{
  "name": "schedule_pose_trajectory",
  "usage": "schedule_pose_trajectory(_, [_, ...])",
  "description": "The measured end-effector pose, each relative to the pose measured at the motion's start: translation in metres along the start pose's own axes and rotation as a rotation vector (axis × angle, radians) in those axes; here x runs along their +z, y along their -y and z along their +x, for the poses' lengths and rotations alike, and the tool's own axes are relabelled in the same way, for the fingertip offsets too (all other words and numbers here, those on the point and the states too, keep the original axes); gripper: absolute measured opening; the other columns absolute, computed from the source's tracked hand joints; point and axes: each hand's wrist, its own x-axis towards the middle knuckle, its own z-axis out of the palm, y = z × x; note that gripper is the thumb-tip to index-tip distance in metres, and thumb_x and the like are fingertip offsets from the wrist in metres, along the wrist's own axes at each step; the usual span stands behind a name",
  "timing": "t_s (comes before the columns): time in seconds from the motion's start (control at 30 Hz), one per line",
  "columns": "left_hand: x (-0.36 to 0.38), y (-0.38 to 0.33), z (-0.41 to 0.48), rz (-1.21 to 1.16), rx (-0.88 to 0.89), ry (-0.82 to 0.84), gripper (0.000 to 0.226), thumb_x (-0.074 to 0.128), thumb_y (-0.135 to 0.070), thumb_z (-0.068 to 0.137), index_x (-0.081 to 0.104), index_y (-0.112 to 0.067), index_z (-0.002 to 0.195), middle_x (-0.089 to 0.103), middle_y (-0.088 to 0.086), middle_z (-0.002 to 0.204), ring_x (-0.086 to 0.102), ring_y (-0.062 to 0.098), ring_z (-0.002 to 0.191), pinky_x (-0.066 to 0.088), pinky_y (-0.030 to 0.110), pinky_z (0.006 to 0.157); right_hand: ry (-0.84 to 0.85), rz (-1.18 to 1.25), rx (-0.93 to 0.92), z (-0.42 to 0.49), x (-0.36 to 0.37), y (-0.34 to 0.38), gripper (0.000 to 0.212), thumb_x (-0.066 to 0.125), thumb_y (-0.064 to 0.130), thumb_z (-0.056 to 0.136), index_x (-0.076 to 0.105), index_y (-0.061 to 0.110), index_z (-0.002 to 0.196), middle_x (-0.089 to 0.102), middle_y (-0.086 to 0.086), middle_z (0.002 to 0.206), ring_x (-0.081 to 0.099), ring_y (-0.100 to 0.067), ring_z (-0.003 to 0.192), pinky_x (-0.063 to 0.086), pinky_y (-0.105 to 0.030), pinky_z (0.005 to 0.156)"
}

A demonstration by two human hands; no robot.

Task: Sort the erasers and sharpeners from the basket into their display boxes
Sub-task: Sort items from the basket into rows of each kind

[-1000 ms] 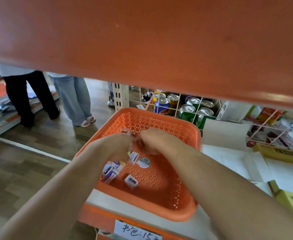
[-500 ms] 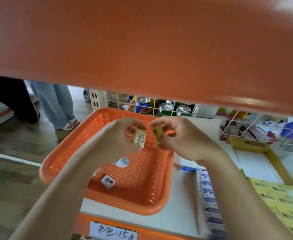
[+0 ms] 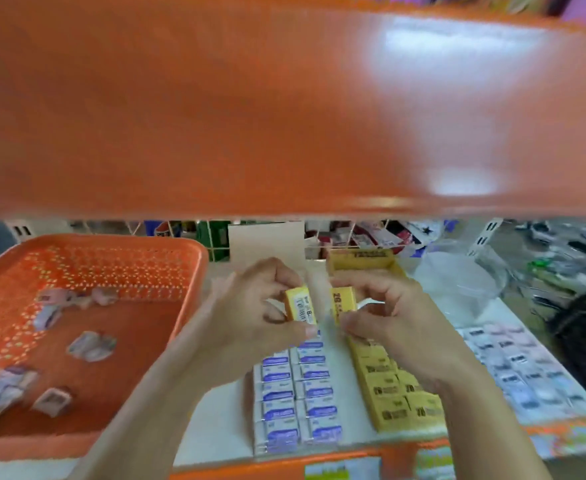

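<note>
Centrally, two small yellow erasers are held up side by side. The left hand (image 3: 250,313) pinches the left eraser (image 3: 300,304) and the right hand (image 3: 388,317) pinches the right eraser (image 3: 342,301), each with fingers curled round it. They look light, firm and paper-sleeved, so a pinch on the long sides should hold. Just below, on the counter (image 3: 222,410), is the yellow box (image 3: 360,263), with the basket (image 3: 194,271) to the left.

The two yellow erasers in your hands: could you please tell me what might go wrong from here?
The left hand and right hand only pinch the yellow erasers, so one could slip onto the blue-labelled erasers below. The yellow display box looks packed near you; squeezing more in might dislodge neighbours.
</note>
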Motion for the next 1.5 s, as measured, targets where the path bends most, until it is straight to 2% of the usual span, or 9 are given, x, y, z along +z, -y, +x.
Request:
schedule_pose_trajectory(0.2, [0.045, -0.004, 0.012, 0.091, 0.043, 0.043, 0.035, 0.072, -0.017, 0.081, 0.06, -0.044, 0.1, 0.067, -0.005, 0.084, 0.057, 0.029, 0.064, 0.051, 0.042, 0.063, -0.068, -0.065, 0.077, -0.017, -0.042, -0.024, 0.03, 0.07, -0.003, 0.08, 0.062, 0.021, 0.096, 0.056, -0.001, 0.064, 0.052, -0.019, 0.06, 0.044, -0.04, 0.062])
schedule_pose_trajectory(0.33, [0.066, -0.005, 0.015, 0.113, -0.032, 0.144, 0.034, 0.075, -0.036, 0.079, 0.061, -0.059, 0.098, 0.059, -0.036, 0.085, 0.065, 0.004, 0.064, 0.052, 0.024, 0.068, 0.008, -0.269, 0.097, -0.025, -0.061, -0.032, 0.024, 0.072, 0.01, 0.083, 0.064, 0.032, 0.075, 0.054, 0.009, 0.063, 0.053, -0.014, 0.058, 0.046, -0.037, 0.061])
schedule_pose_trajectory(0.6, [0.102, -0.003, 0.01, 0.358, -0.051, 0.083, 0.048, 0.063, -0.031, 0.09, 0.047, -0.05, 0.131, 0.048, -0.024, 0.098, 0.048, -0.013, 0.07, 0.036, 0.007, 0.062, 0.111, -0.418, 0.185, -0.031, -0.081, -0.043, 0.022, 0.071, 0.015, 0.083, 0.065, 0.031, 0.07, 0.063, 0.015, 0.069, 0.056, 0.003, 0.062, 0.046, -0.022, 0.062])
schedule_pose_trajectory(0.77, [0.118, 0.002, 0.011, 0.445, -0.111, 0.046, 0.028, 0.071, -0.032, 0.084, 0.055, -0.037, 0.107, 0.049, -0.024, 0.1, 0.051, -0.005, 0.08, 0.04, 0.01, 0.069, 0.135, -0.479, 0.208, -0.032, -0.088, -0.049, 0.019, 0.075, 0.018, 0.078, 0.063, 0.03, 0.071, 0.063, 0.007, 0.073, 0.059, -0.007, 0.065, 0.052, -0.034, 0.07])
schedule_pose_trajectory(0.9, [0.127, -0.001, 0.01, 0.504, -0.127, 0.045, 0.022, 0.068, -0.035, 0.085, 0.052, -0.037, 0.101, 0.039, -0.028, 0.093, 0.044, -0.007, 0.079, 0.036, 0.01, 0.064, 0.139, -0.562, 0.206, -0.03, -0.092, -0.051, 0.014, 0.076, 0.021, 0.077, 0.063, 0.028, 0.078, 0.062, 0.009, 0.075, 0.057, -0.001, 0.064, 0.046, -0.019, 0.059])
schedule_pose_trajectory(1.1, [0.134, -0.002, 0.006, 0.541, -0.167, 0.025, 0.024, 0.065, -0.039, 0.085, 0.042, -0.04, 0.09, 0.045, -0.024, 0.1, 0.049, -0.001, 0.097, 0.047, 0.023, 0.084, 0.137, -0.653, 0.194, -0.029, -0.093, -0.052, 0.021, 0.077, 0.023, 0.075, 0.057, 0.029, 0.081, 0.06, 0.01, 0.077, 0.056, -0.001, 0.064, 0.039, -0.014, 0.056])
schedule_pose_trajectory(1.27, [0.135, -0.006, 0.006, 0.487, -0.125, -0.051, 0.023, 0.058, -0.032, 0.087, 0.038, -0.039, 0.093, 0.047, -0.018, 0.084, 0.048, 0.0, 0.071, 0.037, 0.014, 0.058, 0.133, -0.688, 0.176, -0.026, -0.092, -0.054, 0.02, 0.074, 0.026, 0.078, 0.055, 0.026, 0.083, 0.059, 0.01, 0.08, 0.056, -0.001, 0.066, 0.04, -0.015, 0.056])
schedule_pose_trajectory(1.37, [0.136, -0.009, 0.006, 0.436, -0.116, -0.065, 0.027, 0.057, -0.032, 0.089, 0.045, -0.049, 0.106, 0.044, -0.019, 0.089, 0.048, -0.001, 0.072, 0.038, 0.014, 0.063, 0.143, -0.732, 0.166, -0.024, -0.091, -0.055, 0.019, 0.072, 0.029, 0.08, 0.054, 0.026, 0.084, 0.058, 0.01, 0.082, 0.055, -0.002, 0.069, 0.041, -0.017, 0.057])
schedule_pose_trajectory(1.5, [0.138, -0.004, 0.009, 0.347, -0.206, -0.104, 0.022, 0.068, -0.049, 0.078, 0.048, -0.043, 0.084, 0.055, -0.018, 0.096, 0.061, 0.003, 0.08, 0.054, 0.024, 0.071, 0.158, -0.746, 0.154, -0.025, -0.091, -0.055, 0.019, 0.071, 0.03, 0.08, 0.053, 0.026, 0.084, 0.058, 0.009, 0.082, 0.054, -0.003, 0.068, 0.039, -0.018, 0.055])
